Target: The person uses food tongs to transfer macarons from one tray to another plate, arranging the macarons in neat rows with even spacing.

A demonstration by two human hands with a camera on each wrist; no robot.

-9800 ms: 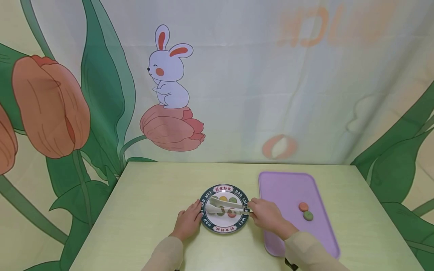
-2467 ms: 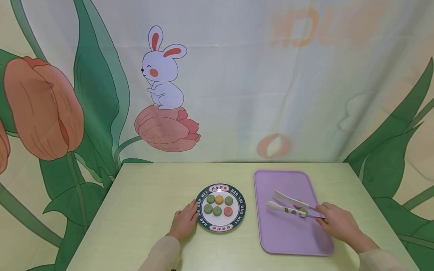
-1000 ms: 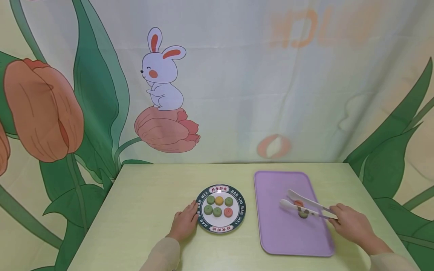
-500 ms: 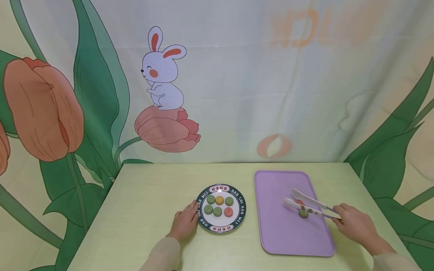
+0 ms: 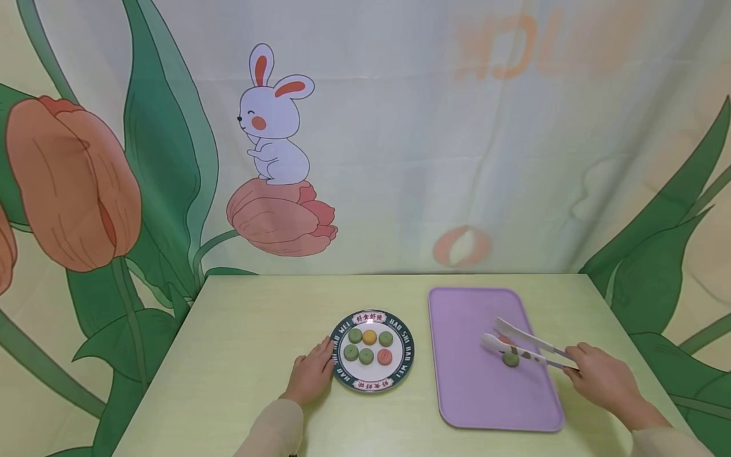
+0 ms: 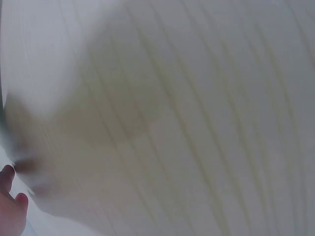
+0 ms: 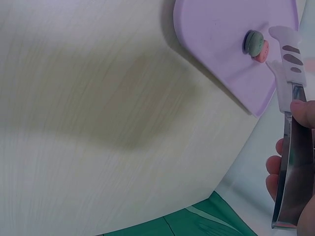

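My right hand [image 5: 605, 381] holds a pair of tongs [image 5: 530, 356] with white spotted tips and metal handles. The spread tips hang over the purple tray [image 5: 485, 406]. Below them lie a pink macaron [image 5: 505, 341], partly covered by the tongs, and a green macaron [image 5: 511, 359]. The right wrist view shows the green macaron [image 7: 254, 43] against the pink macaron [image 7: 264, 52], outside the tongs' [image 7: 293, 59] grip. With its fingers laid along the left rim, my left hand [image 5: 311, 374] touches a round plate [image 5: 407, 349]. Several green macarons [image 5: 366, 357], a yellow macaron [image 5: 369, 337] and a pink macaron [image 5: 384, 357] sit on it.
The plate and tray stand apart on a pale wood-grain table [image 5: 245, 336]. Behind its far edge hangs a curtain [image 5: 388, 158] printed with a rabbit and tulips.
My right hand has carried the tongs from above the plate to the tray, then drifted slightly right and away with the tips still spread. My left hand stays at the plate.
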